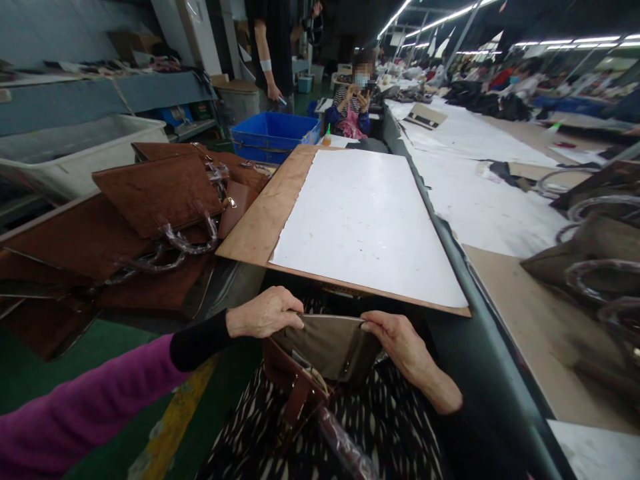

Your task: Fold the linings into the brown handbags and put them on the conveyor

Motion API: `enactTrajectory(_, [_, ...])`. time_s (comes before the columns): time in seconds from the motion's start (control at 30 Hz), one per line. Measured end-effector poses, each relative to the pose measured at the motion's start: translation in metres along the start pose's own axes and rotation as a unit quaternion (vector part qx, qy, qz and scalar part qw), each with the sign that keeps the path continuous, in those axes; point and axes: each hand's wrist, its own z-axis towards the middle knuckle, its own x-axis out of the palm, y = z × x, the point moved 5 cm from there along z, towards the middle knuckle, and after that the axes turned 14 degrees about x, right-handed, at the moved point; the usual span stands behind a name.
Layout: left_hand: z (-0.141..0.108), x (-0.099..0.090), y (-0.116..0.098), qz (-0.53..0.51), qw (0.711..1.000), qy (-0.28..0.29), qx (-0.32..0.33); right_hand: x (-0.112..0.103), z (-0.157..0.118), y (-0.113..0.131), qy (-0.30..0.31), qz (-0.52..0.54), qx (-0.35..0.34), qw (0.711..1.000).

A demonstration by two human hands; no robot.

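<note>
A brown handbag rests on my lap, its mouth spread wide so the olive-brown lining shows. My left hand pinches the left end of the bag's upper rim between thumb and fingers. At the right end of the same rim, my right hand grips the edge, thumb on the near side. A plastic-wrapped handle hangs down toward me over the patterned cloth on my lap. A zip pull shows on the lining; the bag's far outer side is hidden.
Beyond my hands lies a board topped with white paper. Brown handbags are piled at the left; dark bags stand on the right-hand table. Behind are a blue bin, a seated person and a standing person.
</note>
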Motion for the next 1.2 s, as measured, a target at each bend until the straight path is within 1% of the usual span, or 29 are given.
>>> enactTrajectory(0.17, [-0.002, 0.001, -0.001, 0.007, 1.0, -0.003, -0.008, 0.006, -0.001, 0.003, -0.003, -0.003, 0.008, 1.0])
enactTrajectory(0.33, [0.0, 0.001, -0.001, 0.002, 1.0, -0.005, 0.003, 0.007, -0.005, -0.005, 0.002, 0.003, 0.032, 0.999])
enactTrajectory(0.43, [0.002, -0.001, -0.004, -0.008, 1.0, -0.001, 0.0, 0.005, -0.013, -0.002, -0.006, -0.038, 0.029, 0.999])
enactTrajectory(0.53, [0.003, -0.003, -0.008, -0.013, 1.0, -0.01, -0.008, 0.004, -0.019, 0.02, -0.05, -0.157, -0.031, 0.986])
enactTrajectory(0.57, [0.003, -0.003, -0.009, -0.014, 1.0, -0.014, -0.008, 0.006, -0.019, 0.031, -0.057, -0.196, -0.051, 0.978])
enactTrajectory(0.6, [0.004, -0.003, -0.011, -0.014, 1.0, -0.017, -0.005, 0.011, -0.017, 0.043, -0.051, -0.224, -0.066, 0.971])
enactTrajectory(0.7, [0.004, -0.001, -0.015, -0.001, 1.0, -0.018, 0.018, 0.03, -0.008, 0.08, 0.013, -0.244, -0.082, 0.966])
enactTrajectory(0.77, [0.003, 0.0, -0.017, 0.017, 0.999, -0.015, 0.028, 0.042, 0.0, 0.1, 0.041, -0.25, -0.085, 0.964])
enactTrajectory(0.83, [0.0, -0.003, -0.016, 0.036, 0.999, -0.026, 0.007, 0.051, 0.006, 0.113, 0.067, -0.248, -0.089, 0.962])
enactTrajectory(0.87, [-0.004, -0.005, -0.016, 0.044, 0.998, -0.047, -0.015, 0.053, 0.008, 0.117, 0.085, -0.238, -0.093, 0.963])
enactTrajectory(0.9, [-0.009, -0.009, -0.017, 0.05, 0.995, -0.081, -0.039, 0.054, 0.008, 0.119, 0.105, -0.221, -0.101, 0.964])
enactTrajectory(0.97, [-0.022, -0.018, -0.022, 0.056, 0.978, -0.187, -0.073, 0.05, 0.007, 0.121, 0.132, -0.185, -0.113, 0.967])
enactTrajectory(1.03, [-0.039, -0.024, -0.031, 0.041, 0.949, -0.301, -0.083, 0.037, 0.008, 0.121, 0.131, -0.174, -0.108, 0.97])
enactTrajectory(1.07, [-0.048, -0.024, -0.034, 0.023, 0.936, -0.342, -0.084, 0.029, 0.009, 0.121, 0.124, -0.184, -0.099, 0.97])
enactTrajectory(1.1, [-0.056, -0.022, -0.037, 0.002, 0.925, -0.369, -0.087, 0.02, 0.011, 0.122, 0.117, -0.203, -0.088, 0.968])
enactTrajectory(1.13, [-0.063, -0.018, -0.038, -0.024, 0.92, -0.38, -0.094, 0.011, 0.015, 0.123, 0.111, -0.233, -0.073, 0.963])
enactTrajectory(1.2, [-0.072, -0.007, -0.037, -0.076, 0.918, -0.374, -0.11, -0.004, 0.023, 0.124, 0.1, -0.301, -0.041, 0.947])
